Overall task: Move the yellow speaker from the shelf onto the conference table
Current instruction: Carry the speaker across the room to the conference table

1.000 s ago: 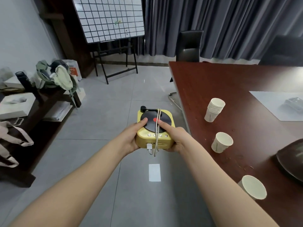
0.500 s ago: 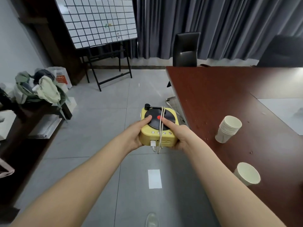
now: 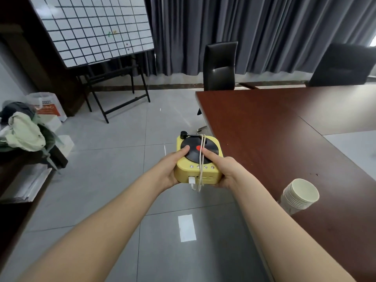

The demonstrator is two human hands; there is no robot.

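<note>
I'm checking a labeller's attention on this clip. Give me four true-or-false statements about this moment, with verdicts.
1. The left hand and the right hand both hold the yellow turntable-shaped plastic speaker. True.
2. The speaker rests on the dark reddish-brown wooden conference table. False: it is held in the air beside the table's edge.
3. A white cord is wrapped round the speaker. True.
4. The stack of white paper cups is in the right hand. False: it is on the table.
</note>
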